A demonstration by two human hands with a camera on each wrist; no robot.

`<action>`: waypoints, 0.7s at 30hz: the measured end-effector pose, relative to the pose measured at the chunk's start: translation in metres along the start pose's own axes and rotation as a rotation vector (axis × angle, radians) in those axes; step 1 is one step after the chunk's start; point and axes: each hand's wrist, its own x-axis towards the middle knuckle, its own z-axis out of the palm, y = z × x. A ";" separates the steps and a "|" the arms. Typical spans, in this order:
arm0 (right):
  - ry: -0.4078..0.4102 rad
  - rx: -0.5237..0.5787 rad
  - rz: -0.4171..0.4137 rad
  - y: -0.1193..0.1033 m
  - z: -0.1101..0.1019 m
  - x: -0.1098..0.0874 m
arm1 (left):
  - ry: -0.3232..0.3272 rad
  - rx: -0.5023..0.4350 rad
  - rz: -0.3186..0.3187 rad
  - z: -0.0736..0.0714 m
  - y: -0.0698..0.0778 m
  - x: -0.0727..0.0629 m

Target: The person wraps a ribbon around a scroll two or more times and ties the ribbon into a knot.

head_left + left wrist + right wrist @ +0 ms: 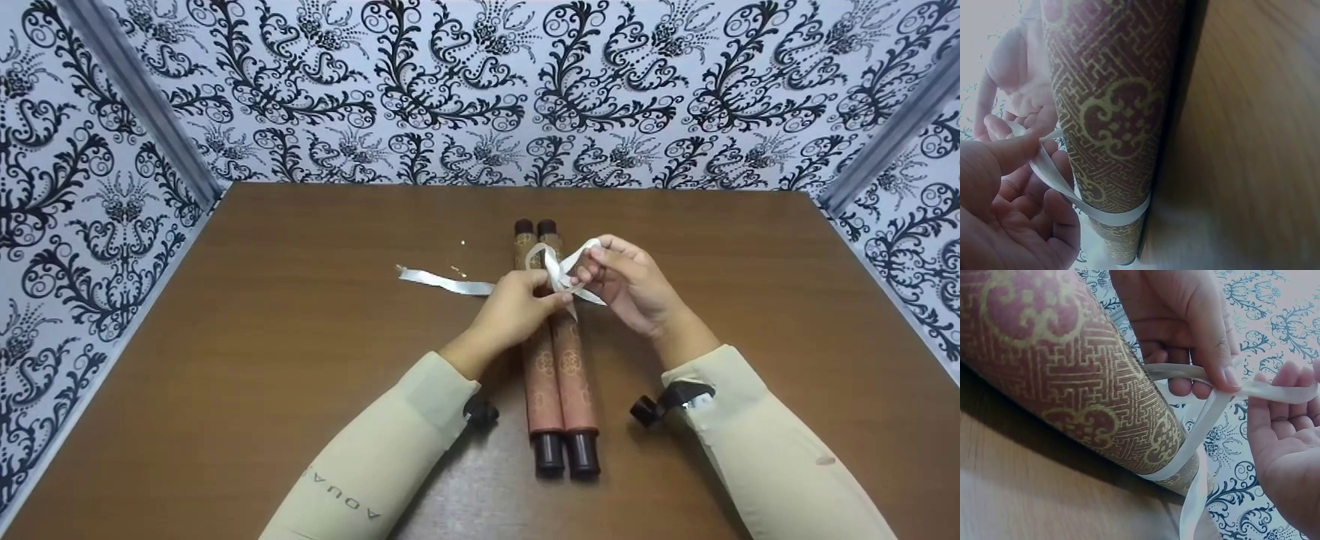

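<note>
Two rolled scrolls [545, 367] lie side by side on the table, in reddish-gold patterned cloth with dark end knobs. A white ribbon [1114, 218] passes round them and crosses itself above their upper part. My left hand [517, 304] pinches the ribbon between thumb and fingers where its strands cross, as the right wrist view shows. To the right, my right hand [634, 289] holds a length of the ribbon with bent fingers, drawn out from the crossing. One ribbon loop stands up between the hands. A short tail points right, below the right fingers.
A flat ribbon strip [446, 283] stretches left across the brown table [315, 337] from beneath the left hand. Small pale scraps [459, 271] lie near it. Black-and-white patterned panels [465, 90] enclose the table at the back and sides.
</note>
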 end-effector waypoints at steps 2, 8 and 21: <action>0.013 0.011 -0.007 -0.003 0.000 0.000 | -0.001 -0.006 0.004 0.000 0.000 0.000; 0.006 0.065 -0.024 -0.014 -0.002 -0.003 | 0.009 0.025 0.035 0.000 0.000 -0.001; 0.045 0.167 -0.082 -0.044 -0.015 -0.008 | 0.003 0.011 0.027 0.000 0.000 -0.001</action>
